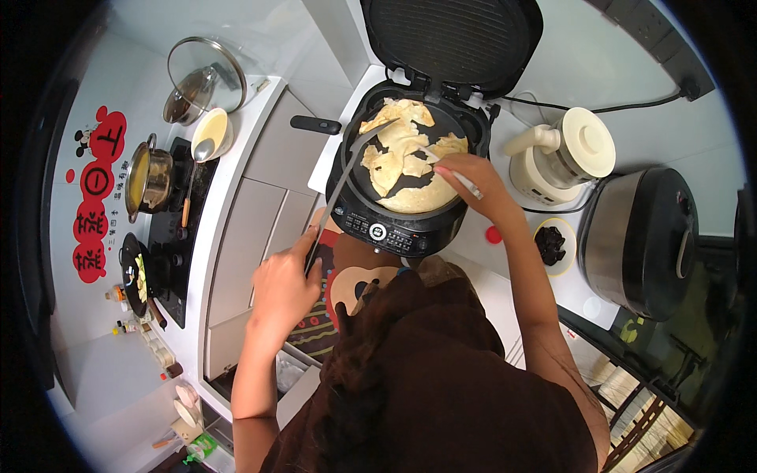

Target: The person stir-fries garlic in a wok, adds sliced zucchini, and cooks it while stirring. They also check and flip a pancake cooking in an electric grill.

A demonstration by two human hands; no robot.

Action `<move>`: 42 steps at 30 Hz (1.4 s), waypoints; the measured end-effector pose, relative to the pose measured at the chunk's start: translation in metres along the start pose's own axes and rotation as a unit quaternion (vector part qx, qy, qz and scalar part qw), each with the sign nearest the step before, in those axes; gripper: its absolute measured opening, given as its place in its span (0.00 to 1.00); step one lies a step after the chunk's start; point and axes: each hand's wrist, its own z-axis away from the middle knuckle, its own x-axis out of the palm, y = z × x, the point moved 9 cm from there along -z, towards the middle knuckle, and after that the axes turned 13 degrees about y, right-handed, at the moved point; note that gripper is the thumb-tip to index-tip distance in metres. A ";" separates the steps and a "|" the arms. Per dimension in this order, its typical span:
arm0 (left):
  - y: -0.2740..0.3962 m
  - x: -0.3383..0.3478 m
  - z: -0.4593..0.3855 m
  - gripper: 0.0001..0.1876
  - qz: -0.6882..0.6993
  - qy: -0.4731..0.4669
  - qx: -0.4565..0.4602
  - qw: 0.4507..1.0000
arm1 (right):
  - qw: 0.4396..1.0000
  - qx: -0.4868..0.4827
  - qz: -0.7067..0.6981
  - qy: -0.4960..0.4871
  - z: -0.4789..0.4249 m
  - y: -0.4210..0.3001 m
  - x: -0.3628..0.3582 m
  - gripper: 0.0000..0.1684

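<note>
Torn pieces of pale yellow cooked egg (pixel 390 142) lie over the round dark plate of an electric griddle (pixel 399 222). Its ridged lid (pixel 452 41) stands raised behind. My left hand (pixel 290 281) grips the black handle of a long grey metal utensil (pixel 340 189), seen nearly edge-on. The utensil reaches over the griddle's left rim, its pointed end by the upper egg pieces. In my right hand (pixel 476 180) is a short whitish utensil (pixel 469 184), slanting down to the egg near the middle. The exact kind of either utensil cannot be made out.
Right of the griddle stand a cream electric kettle (pixel 571 156), a plate of dark food (pixel 550 246), a red cap (pixel 493 235) and a large cooker (pixel 641 242). On the left are a bowl (pixel 213 135), metal ladle (pixel 192 189), steel pot (pixel 155 180), wok (pixel 135 278) and glass lid (pixel 207 74).
</note>
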 end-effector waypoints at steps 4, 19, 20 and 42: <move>0.007 0.010 -0.006 0.25 -0.016 -0.012 0.002 1.000 | 0.996 0.044 0.075 -0.028 -0.006 0.005 -0.019 0.07; -0.017 0.008 -0.010 0.25 0.056 0.032 -0.035 0.997 | 0.999 0.047 -0.019 0.010 -0.010 -0.008 -0.013 0.10; -0.018 0.007 -0.009 0.25 0.062 0.035 -0.043 0.997 | 0.998 0.049 -0.048 -0.017 -0.010 -0.012 -0.005 0.10; -0.031 0.001 0.011 0.26 0.134 0.111 -0.048 0.984 | 0.997 0.068 -0.012 0.033 -0.006 0.002 0.079 0.08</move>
